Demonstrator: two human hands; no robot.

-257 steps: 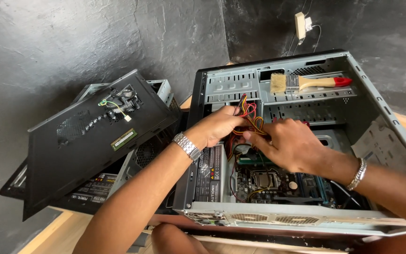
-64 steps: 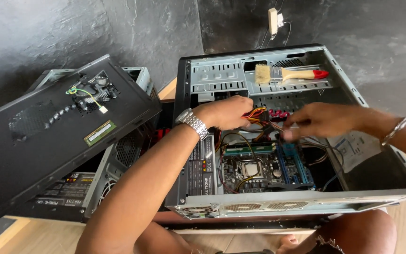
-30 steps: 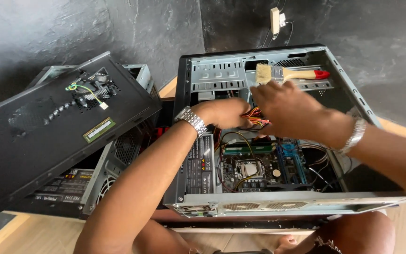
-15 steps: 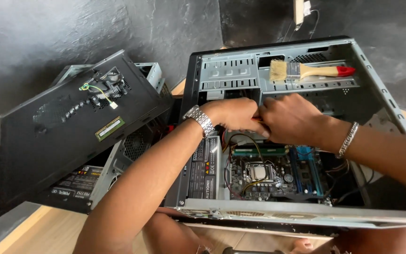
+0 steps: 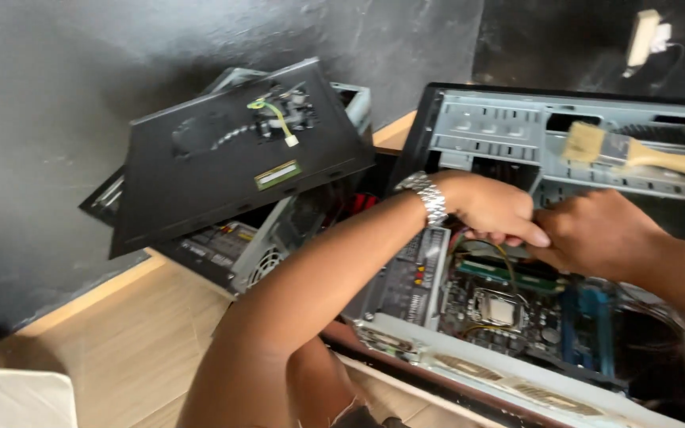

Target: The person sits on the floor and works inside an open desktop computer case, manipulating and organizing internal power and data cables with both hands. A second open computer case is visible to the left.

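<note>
At far left, dark grey wall (image 5: pixel 57 119) above pale wooden floor (image 5: pixel 112 333). Next along, a black side panel (image 5: pixel 231 158) tilted over a second open computer (image 5: pixel 263 246), with a small yellow-green wire and white plug (image 5: pixel 279 127) lying on the panel's upper part. Right of that, an open computer case (image 5: pixel 485 127) lying on its side, green circuit board (image 5: pixel 517 309) exposed inside. Reaching in from lower left, left hand (image 5: pixel 489 210) with a silver metal watch (image 5: pixel 430 198) on the wrist, fingers curled downward and pressed against the other hand; whatever sits under the fingers hidden, so hold not clear. Thin yellow wire (image 5: pixel 509 265) looping down just below those fingers toward the board. Touching it on the right, right hand (image 5: pixel 596 234), curled closed above the board, contents also not visible. Further right, a wooden-handled paintbrush (image 5: pixel 636 150) resting on the case's upper metal frame, well apart from both hands.
</note>
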